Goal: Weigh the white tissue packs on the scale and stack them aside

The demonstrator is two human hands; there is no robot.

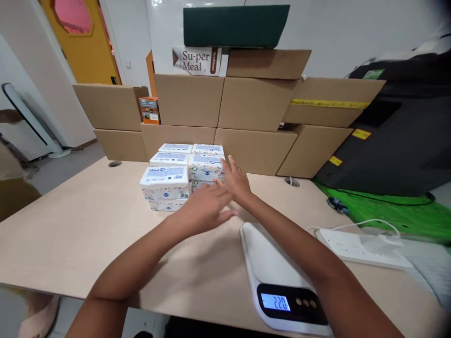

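White, flower-printed tissue packs [165, 176] marked "Manhua" stand stacked in rows on the table. My right hand [237, 182] is at the right side of the stack, its fingers spread against the edge of a tissue pack [207, 167]. Just in front of the stack, my left hand [202, 209] hovers with fingers stretched out and nothing visible in it. Its fingertips overlap the right hand in view, so I cannot tell whether they touch. Under my right forearm lies a white digital scale [262, 253], its lit display [276, 302] appearing to read 220.
Cardboard boxes [188, 100] form a wall behind the stack, topped by a dark green box [234, 26]. A white power strip [362, 246] with a plugged-in charger lies at the right. Part of a person's foot [40, 317] shows at lower left.
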